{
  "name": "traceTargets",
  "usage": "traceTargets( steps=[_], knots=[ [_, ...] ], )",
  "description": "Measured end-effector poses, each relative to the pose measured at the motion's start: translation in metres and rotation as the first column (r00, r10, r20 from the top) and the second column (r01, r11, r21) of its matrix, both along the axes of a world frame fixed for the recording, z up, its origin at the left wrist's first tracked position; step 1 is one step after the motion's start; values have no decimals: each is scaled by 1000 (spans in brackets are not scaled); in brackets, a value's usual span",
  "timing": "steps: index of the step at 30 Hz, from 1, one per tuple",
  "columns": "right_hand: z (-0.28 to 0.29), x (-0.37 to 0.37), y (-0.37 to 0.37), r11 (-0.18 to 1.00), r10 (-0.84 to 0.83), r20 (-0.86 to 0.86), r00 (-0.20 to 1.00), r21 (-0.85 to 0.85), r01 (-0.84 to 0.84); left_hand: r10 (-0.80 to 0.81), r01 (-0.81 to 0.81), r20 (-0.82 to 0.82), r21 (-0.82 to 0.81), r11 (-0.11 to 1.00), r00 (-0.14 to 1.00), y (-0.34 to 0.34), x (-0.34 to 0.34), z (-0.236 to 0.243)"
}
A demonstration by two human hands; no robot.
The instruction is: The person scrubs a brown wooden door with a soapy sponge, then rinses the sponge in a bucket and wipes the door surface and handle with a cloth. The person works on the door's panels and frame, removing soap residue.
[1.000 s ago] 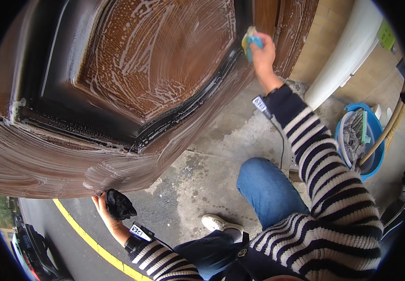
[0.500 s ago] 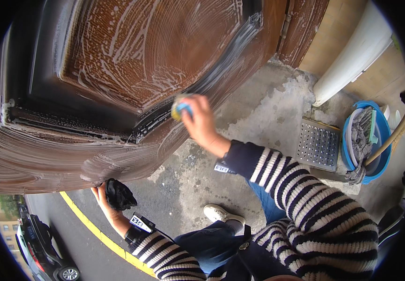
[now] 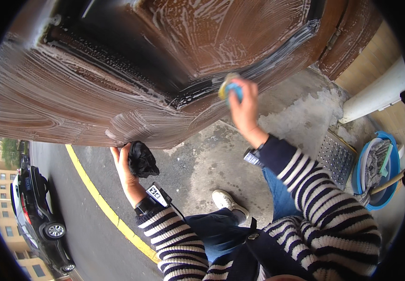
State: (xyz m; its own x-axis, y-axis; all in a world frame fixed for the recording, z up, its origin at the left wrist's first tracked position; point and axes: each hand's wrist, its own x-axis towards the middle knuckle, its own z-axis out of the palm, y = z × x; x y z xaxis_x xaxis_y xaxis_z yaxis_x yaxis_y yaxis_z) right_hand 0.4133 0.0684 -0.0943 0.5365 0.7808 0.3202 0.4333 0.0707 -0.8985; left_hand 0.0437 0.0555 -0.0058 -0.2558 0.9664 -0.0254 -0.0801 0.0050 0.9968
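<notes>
A brown panelled door (image 3: 155, 126), streaked with white suds, fills the upper part of the head view. My right hand (image 3: 246, 107) grips a blue and yellow sponge (image 3: 230, 89) against the dark moulding along the panel's edge. At the door's edge, lower left, my left hand (image 3: 126, 171) has its fingertips up by the wood. A crumpled black bundle (image 3: 142, 159), like cloth or a thin bag, is held in that hand; part of the fingers is hidden behind it.
Right of me, a blue basin (image 3: 384, 199) holds a grey cloth and a wooden handle, beside a studded metal plate (image 3: 335, 158). A white pipe (image 3: 375, 100) stands by the wall. A yellow curb line (image 3: 100, 201) and a dark parked car (image 3: 38, 210) lie left.
The view has shifted, so the door and ground sit differently in it. My right hand still presses the sponge along the moulding, and my left stays at the door's edge with the black bundle.
</notes>
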Motion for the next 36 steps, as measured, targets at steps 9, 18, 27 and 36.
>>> traceTargets(
  steps=[9, 18, 27, 36],
  knots=[
    [23, -111, -5, 912, 193, 177, 965, 330, -243, 44, -44, -1, -20, 999, 999, -3, 2, -4],
    [15, -53, -5, 947, 130, 427, 895, 214, -239, 5, -5, -6, 27, 1000, 1000, -2, 0, -3],
    [97, 60, 3, 849, -143, 454, 879, 513, -127, 14, -15, 13, 33, 999, 1000, -1, 2, -4],
    [115, 44, 24, 698, -199, 796, 572, 525, -487, 48, -48, 5, -2, 999, 999, -1, 0, -8]
  ],
)
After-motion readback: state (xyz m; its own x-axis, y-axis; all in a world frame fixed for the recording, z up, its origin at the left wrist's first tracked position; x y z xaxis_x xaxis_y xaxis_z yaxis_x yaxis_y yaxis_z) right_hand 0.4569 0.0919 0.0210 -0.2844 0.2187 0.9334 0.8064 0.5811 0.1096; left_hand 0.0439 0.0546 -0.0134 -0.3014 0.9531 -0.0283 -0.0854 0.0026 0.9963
